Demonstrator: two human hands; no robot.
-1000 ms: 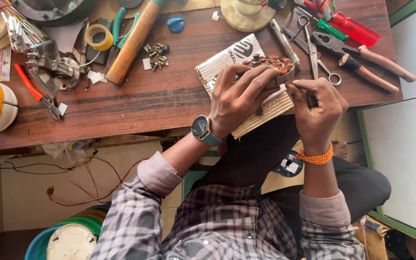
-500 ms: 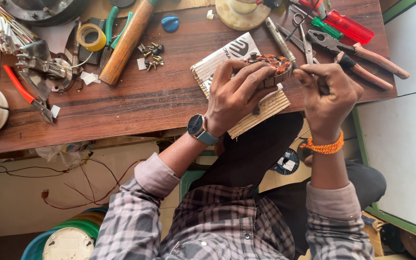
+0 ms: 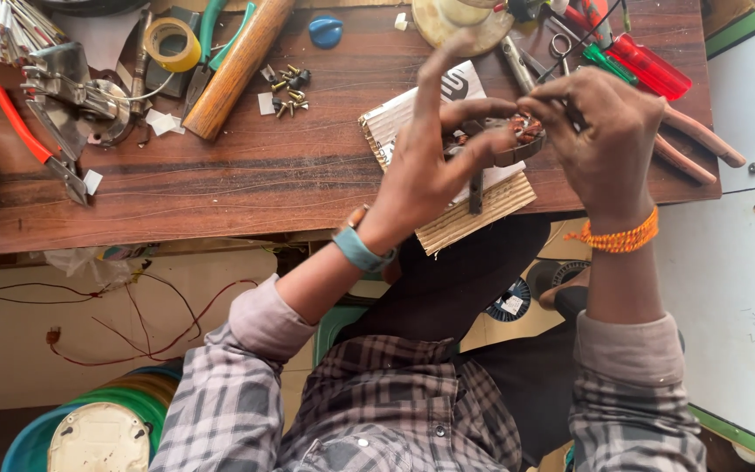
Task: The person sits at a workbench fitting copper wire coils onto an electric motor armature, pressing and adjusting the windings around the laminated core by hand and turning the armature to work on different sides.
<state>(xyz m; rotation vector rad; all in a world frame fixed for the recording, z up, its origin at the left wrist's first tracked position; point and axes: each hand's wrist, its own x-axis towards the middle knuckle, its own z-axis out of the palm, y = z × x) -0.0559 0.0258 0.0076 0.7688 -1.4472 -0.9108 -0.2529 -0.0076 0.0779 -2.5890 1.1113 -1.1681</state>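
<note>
- The wooden bench [image 3: 220,188] carries a ribbed cardboard sheet [image 3: 474,218] at its near edge.
- Your left hand [image 3: 430,166] has its grip clenched on the small copper-wound part [image 3: 524,131], raised just above the cardboard.
- Your right hand [image 3: 609,131] pinches that same part from the other side.

Your left hand [image 3: 425,170] and right hand [image 3: 605,131] hide most of the copper-wound part [image 3: 526,129]; beside it, the red screwdriver [image 3: 644,65] runs off the top edge.

tape roll [image 3: 173,44], wooden handle [image 3: 238,65], screws [image 3: 286,86]
</note>
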